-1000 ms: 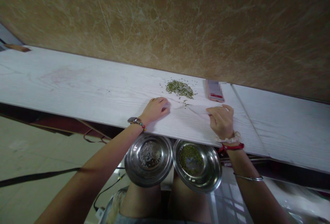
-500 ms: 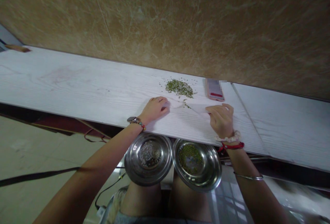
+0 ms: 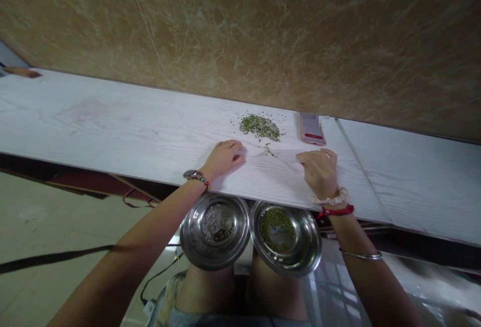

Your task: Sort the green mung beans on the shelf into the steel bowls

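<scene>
A pile of green beans mixed with white grains (image 3: 260, 126) lies on the white board, with a few loose beans (image 3: 269, 150) in front of it. My left hand (image 3: 226, 156) rests on the board left of these, fingers curled together toward the thumb. To their right, my right hand (image 3: 319, 169) is closed in a pinch. Anything held in either hand is too small or pale to make out. Below the board's edge, a steel bowl (image 3: 235, 254) contains white grains, and a second steel bowl (image 3: 310, 247) beside it contains green beans.
A phone (image 3: 312, 131) lies behind my right hand, near the marbled wall (image 3: 233, 36). The white board (image 3: 112, 131) stretches to both sides, with a seam (image 3: 356, 161) at right. A brown object (image 3: 24, 72) lies at the far left end. A dark strap (image 3: 56, 259) hangs at lower left.
The whole view has shifted very slightly. Both hands keep nearly the same place, and the pile and bowls look unchanged.
</scene>
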Tool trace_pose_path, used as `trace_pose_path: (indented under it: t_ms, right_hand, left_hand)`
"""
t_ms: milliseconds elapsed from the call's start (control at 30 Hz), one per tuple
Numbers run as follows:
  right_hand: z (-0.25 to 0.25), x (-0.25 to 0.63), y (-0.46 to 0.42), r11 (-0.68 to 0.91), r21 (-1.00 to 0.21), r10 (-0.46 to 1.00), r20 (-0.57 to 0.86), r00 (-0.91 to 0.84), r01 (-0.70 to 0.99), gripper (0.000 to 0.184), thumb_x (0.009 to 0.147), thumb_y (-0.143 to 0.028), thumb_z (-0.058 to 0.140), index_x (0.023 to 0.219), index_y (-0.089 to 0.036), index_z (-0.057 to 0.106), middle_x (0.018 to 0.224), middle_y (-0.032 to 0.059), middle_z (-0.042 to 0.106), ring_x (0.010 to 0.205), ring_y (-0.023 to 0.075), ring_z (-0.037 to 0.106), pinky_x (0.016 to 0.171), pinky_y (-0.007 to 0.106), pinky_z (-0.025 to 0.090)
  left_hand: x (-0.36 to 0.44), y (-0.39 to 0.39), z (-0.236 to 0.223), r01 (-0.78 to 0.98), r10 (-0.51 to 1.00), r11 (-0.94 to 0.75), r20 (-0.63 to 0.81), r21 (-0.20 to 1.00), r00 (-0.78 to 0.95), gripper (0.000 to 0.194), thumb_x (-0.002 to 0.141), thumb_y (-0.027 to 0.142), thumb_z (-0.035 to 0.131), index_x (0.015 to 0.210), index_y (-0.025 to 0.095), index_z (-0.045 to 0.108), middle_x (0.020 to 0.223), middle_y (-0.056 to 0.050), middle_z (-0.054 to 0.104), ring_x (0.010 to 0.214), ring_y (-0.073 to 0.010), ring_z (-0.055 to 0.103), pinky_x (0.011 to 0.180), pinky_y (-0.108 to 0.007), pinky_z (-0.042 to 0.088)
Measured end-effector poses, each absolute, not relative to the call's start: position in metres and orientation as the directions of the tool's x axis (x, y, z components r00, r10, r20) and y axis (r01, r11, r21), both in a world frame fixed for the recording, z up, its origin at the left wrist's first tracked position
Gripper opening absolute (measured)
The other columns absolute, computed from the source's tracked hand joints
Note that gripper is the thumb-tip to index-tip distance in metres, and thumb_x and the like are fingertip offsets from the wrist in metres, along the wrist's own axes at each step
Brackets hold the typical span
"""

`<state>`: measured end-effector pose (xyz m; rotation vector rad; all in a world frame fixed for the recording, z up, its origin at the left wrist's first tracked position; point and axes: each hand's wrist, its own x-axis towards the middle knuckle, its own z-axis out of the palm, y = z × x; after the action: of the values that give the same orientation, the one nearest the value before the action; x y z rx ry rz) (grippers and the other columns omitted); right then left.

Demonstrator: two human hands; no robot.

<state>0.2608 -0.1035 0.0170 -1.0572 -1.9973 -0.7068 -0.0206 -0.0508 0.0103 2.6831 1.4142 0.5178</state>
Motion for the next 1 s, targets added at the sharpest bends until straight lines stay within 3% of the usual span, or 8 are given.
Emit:
trace_pose_path:
  t_ms: [633,1000]
  right_hand:
    - [0.019,0.266,-0.110,0.532,0.213,0.351,0.826,-0.442,0.820,0.019,0.086,-0.006,0.053,0.090,-0.023,0.061,0.076,-0.0029,0.073,0.075,0.0129,0.063,0.091,0.034,0.036]
    - [0.017,0.267,-0.112,0.527,0.167,0.360,0.845,-0.396,0.833,0.021,0.087,-0.007,0.051,0.087,-0.024,0.064,0.075,-0.0025,0.073,0.075,0.0131,0.064,0.091,0.035,0.037]
  left_hand:
    - [-0.020,-0.050,0.010,0.802,0.817,-0.565,0.266,0.193,0.511,0.028,0.086,0.023,0.048,0.111,0.015,0.060,0.118,-0.010,0.065,0.110,-0.0245,0.060,0.097,-0.040,0.046]
    - [-0.021,-0.050,0.009,0.782,0.797,-0.590,0.300,0.200,0.525,0.027,0.086,0.023,0.048,0.110,0.017,0.060,0.115,-0.009,0.066,0.108,-0.0239,0.060,0.094,-0.041,0.047]
